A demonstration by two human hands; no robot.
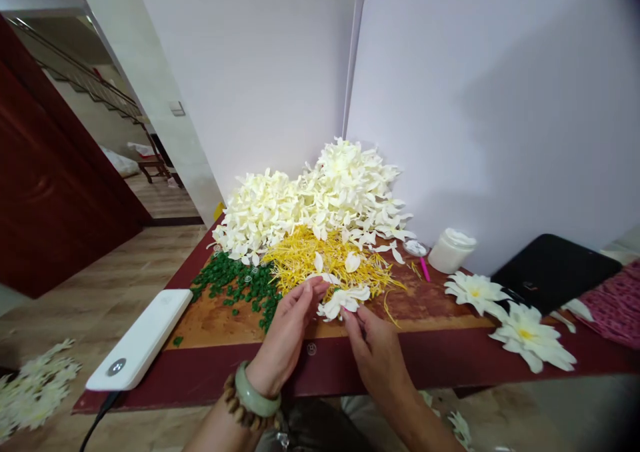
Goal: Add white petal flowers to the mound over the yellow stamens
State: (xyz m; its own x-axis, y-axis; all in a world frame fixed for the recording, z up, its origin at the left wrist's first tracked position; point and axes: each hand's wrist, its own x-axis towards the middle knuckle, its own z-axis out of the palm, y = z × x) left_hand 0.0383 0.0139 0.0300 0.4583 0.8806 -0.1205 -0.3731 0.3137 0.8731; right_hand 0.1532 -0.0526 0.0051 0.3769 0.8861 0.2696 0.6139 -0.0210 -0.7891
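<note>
At twelve o'clock from the white, many-petalled flower my right hand pinches, thin yellow strands crowd close; small green pieces, nine. Whether my half-curled left hand grips anything, I can't tell.

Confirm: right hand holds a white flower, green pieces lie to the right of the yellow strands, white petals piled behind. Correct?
One error: the head view shows the green pieces to the left of the yellow strands. The rest stands: right hand holds a white flower, white petals piled behind.
</note>
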